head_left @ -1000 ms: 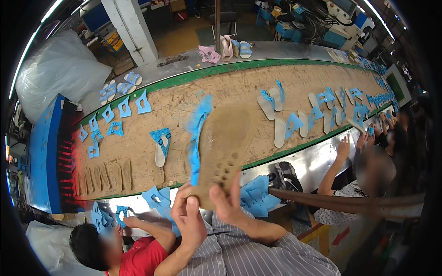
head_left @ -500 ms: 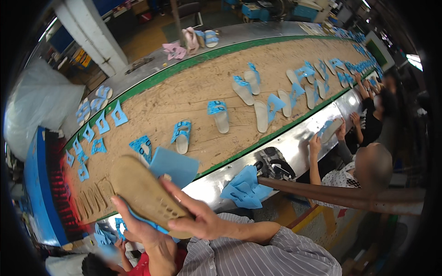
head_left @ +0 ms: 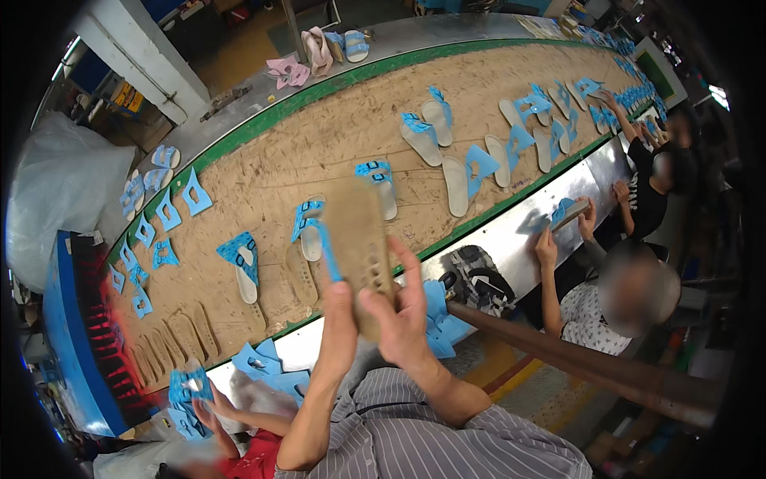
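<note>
Left hand (head_left: 338,331), right hand (head_left: 401,329) — both are gripping a tan, holed sole (head_left: 357,231). Blue material (head_left: 329,254) is edging its left side.

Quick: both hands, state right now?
Left hand: thumb at the blue strap's lower end, fingers hidden; grip cannot be told.
Right hand: closed on the tan sole, thumb on its face.

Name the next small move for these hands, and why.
Perhaps slide the left hand farther up the tan sole: it holds the lower part, while the blue strip runs along the left edge above its thumb, and the right hand also grips the sole.
</note>
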A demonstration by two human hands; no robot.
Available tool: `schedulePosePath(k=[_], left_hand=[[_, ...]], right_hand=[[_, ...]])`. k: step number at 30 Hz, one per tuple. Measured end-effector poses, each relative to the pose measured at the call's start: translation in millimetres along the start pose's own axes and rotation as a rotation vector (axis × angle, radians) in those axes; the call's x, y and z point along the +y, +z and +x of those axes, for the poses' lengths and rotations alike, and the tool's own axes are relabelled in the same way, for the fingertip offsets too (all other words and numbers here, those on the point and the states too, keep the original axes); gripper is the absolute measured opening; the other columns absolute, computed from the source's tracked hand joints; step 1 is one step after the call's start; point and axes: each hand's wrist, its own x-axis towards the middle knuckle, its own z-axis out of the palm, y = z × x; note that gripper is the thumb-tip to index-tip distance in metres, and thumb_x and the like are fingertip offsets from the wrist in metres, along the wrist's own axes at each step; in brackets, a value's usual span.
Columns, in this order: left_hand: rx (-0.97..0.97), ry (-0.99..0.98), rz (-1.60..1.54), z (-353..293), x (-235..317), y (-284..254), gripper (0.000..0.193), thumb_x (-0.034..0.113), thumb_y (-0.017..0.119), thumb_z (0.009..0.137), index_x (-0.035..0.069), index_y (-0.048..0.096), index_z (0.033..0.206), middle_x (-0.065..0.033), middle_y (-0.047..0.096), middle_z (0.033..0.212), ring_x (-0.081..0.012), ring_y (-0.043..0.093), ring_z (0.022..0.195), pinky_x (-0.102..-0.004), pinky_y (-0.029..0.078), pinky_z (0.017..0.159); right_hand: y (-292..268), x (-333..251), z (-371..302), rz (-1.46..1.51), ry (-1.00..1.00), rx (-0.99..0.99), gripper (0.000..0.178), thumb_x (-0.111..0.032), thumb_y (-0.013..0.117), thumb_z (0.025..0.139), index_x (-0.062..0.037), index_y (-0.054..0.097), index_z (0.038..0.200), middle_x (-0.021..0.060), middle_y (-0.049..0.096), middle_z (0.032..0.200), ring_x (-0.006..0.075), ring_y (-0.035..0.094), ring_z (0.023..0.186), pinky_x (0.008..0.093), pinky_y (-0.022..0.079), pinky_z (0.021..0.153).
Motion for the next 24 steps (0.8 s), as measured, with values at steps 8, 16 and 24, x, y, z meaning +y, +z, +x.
schedulePosePath(k=[8, 16, 24], left_hand=[[0.024, -0.269, 0.314, 6, -92, -64, 0.068, 0.043, 0.049, 0.115, 0.002, 0.034, 0.167, -0.0189, 0.039, 0.170, -0.0305, 0.035, 0.158, -0.0404, 0.028, 0.128], [-0.155, -0.285, 0.449, -11, -195, -75, 0.026, 0.015, 0.057, 0.108, 0.004, 0.068, 0.128, -0.0158, 0.074, 0.125, -0.0274, 0.070, 0.114, -0.0396, 0.053, 0.101], [-0.191, 0.028, 0.427, -5, -268, -50, 0.030, 0.000, 0.058, 0.097, 0.006, 0.065, 0.126, -0.0147, 0.071, 0.110, -0.0327, 0.068, 0.106, -0.0438, 0.054, 0.098]], right_hand=[[-144, 86, 136, -1.438, -0.584, 0.155, 0.052, -0.015, 0.066, 0.105, 0.0036, 0.049, 0.151, 0.0298, 0.062, 0.142, 0.0422, 0.070, 0.115, 0.0428, 0.056, 0.098], [-196, 89, -87, -1.667, 0.324, -0.047, 0.032, -0.025, 0.080, 0.094, -0.0024, 0.064, 0.109, 0.0188, 0.071, 0.098, 0.0393, 0.072, 0.091, 0.0528, 0.056, 0.079], [-219, 118, -147, -1.285, 0.307, -0.097, 0.025, -0.010, 0.075, 0.089, -0.0012, 0.060, 0.107, 0.0162, 0.065, 0.104, 0.0329, 0.066, 0.090, 0.0427, 0.055, 0.078]])
